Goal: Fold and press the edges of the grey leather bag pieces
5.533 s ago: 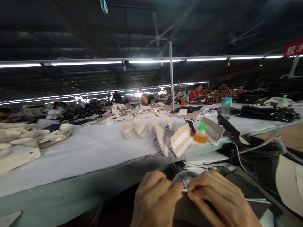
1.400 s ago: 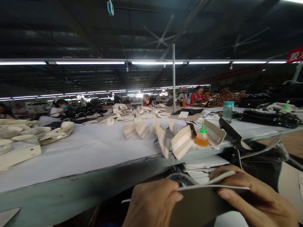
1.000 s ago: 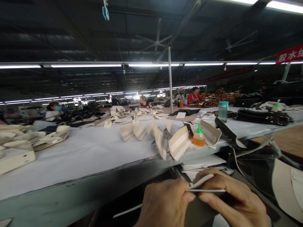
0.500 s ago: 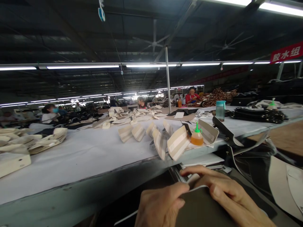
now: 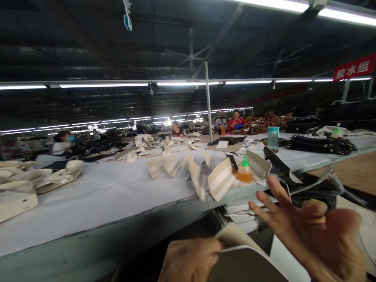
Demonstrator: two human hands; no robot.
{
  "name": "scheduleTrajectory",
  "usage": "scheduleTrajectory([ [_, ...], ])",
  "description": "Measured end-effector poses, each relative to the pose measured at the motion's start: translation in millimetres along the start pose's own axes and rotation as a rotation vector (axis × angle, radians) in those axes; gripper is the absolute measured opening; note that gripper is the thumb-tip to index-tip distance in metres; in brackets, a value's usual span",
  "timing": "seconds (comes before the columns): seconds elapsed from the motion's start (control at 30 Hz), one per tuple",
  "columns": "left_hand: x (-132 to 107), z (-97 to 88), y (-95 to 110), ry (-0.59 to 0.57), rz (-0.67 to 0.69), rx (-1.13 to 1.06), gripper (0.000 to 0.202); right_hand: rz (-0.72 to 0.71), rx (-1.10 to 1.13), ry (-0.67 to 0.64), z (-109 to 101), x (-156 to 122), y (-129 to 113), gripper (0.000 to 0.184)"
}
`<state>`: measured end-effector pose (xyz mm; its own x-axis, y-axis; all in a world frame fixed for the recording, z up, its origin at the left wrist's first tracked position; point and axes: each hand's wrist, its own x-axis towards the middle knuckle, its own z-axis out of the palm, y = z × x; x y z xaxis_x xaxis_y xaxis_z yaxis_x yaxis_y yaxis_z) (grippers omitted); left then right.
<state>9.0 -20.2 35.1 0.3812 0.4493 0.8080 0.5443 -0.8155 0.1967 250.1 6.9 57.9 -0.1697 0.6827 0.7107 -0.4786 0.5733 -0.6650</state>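
Hanging upper right: red banner (image 5: 354, 67), white characters 胶水组. Left hand (image 5: 189, 260), bottom centre, pinching folded grey panel (image 5: 243, 262) at its cream edge; right hand (image 5: 308, 231) lifted clear of it, fingers spread. Behind, on white-topped table (image 5: 102, 196): orange glue bottle (image 5: 244, 172), cream flaps (image 5: 221, 182), teal-lidded bottle (image 5: 273, 138).

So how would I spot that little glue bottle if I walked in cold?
Find the long white table and follow its near edge rightward to the row of cream striped flaps. The bottle stands just behind them: small, amber, with a green nozzle. The taller teal-capped bottle farther back is clear, not amber.
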Motion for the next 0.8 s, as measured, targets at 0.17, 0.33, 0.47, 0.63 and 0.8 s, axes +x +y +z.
scheduleTrajectory([
  [0.17, 5.2, -3.0, 2.0, 0.135, 0.012, 0.131, 0.013, -0.253, -0.881, -0.102, -0.4, -10.6, 8.1, 0.037],
  [0.33, 8.1, 3.7, 4.1, 0.147, 0.032, 0.154, 0.019, -0.320, -0.907, -0.049, 16.2, -12.6, 16.2, 0.021],
  [0.47, 6.2, 5.0, 4.1, 0.146, 0.003, 0.125, 0.025, -0.266, -0.816, -0.038, 16.4, -11.8, 15.7, 0.021],
  [0.63, 2.1, 6.4, 3.3, 0.169, -0.111, 0.100, 0.029, -0.322, -0.907, -0.085, 13.5, -11.8, 21.0, 0.040],
  [0.8, 3.9, 6.7, 3.4, 0.157, -0.093, 0.109, 0.027, -0.186, -0.775, -0.042, 18.2, -8.1, 17.5, 0.018],
])
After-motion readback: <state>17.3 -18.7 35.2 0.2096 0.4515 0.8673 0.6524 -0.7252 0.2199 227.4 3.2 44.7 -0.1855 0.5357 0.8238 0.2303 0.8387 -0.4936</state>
